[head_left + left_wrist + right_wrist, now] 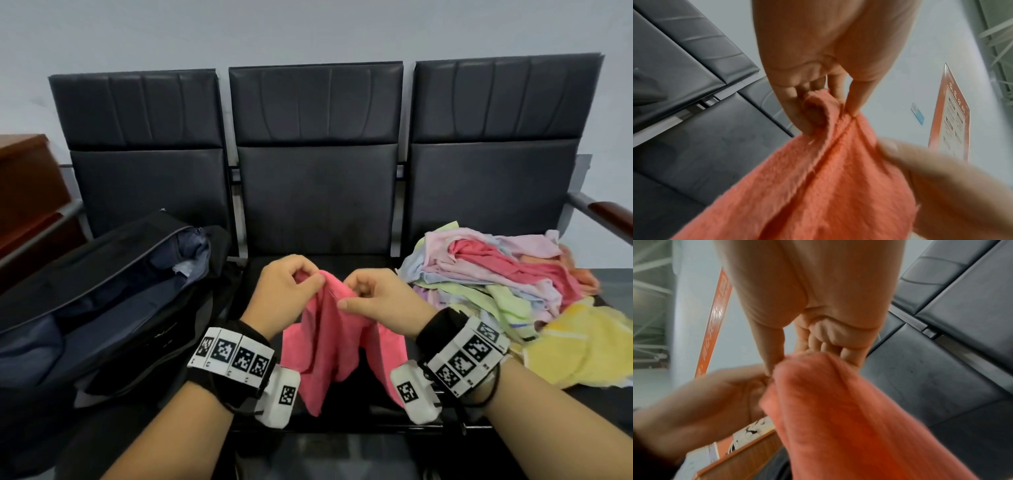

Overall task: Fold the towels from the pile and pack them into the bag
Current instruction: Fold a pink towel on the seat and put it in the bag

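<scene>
A pink towel (329,335) hangs bunched above the middle seat, held at its top edge by both hands. My left hand (291,287) pinches the towel's upper edge between thumb and curled fingers, seen close in the left wrist view (828,104). My right hand (373,298) pinches the same edge just to the right, its fingers curled over the cloth (818,356). The towel (818,186) drapes down toward me in loose folds. The pile of towels (507,284) lies on the right seat. The dark bag (113,291) sits with its zip undone on the left seat.
A row of black padded seats (315,192) with a grey wall behind. A yellow towel (589,346) lies at the near edge of the pile. A wooden cabinet (27,192) stands at far left, and an armrest (603,209) juts out at far right.
</scene>
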The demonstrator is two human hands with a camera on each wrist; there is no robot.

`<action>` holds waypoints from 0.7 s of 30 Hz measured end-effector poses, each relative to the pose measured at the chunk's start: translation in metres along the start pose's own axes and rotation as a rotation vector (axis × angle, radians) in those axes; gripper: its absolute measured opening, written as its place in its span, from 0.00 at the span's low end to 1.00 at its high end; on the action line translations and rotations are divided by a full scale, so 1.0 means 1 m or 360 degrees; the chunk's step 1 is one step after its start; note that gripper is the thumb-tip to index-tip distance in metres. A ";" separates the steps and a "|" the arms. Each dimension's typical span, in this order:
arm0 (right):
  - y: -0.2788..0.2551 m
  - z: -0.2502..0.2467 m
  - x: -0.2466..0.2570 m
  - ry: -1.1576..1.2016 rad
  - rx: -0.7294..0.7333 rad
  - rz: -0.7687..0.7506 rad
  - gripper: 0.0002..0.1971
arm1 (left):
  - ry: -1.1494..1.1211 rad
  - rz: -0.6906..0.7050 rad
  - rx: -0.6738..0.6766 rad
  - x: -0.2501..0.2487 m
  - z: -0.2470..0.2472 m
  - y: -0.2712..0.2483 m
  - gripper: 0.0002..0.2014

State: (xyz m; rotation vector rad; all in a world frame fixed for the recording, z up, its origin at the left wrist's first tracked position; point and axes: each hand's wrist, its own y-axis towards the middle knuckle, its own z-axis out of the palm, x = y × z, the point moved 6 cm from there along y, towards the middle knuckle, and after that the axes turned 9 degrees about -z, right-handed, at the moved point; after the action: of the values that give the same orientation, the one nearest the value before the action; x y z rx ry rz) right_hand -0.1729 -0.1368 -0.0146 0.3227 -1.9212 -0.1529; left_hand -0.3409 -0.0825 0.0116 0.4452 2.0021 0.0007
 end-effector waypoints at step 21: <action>-0.029 -0.078 -0.043 -0.0770 -0.0260 0.0242 0.11 | -0.0361 -0.0257 -0.1001 0.040 -0.134 0.025 0.07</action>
State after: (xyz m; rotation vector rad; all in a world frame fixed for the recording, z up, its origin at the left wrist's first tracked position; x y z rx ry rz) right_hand -0.0819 -0.1485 -0.0321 0.0260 -2.3836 -0.3072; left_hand -0.4647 -0.0211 0.0435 -0.1169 1.6952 0.4472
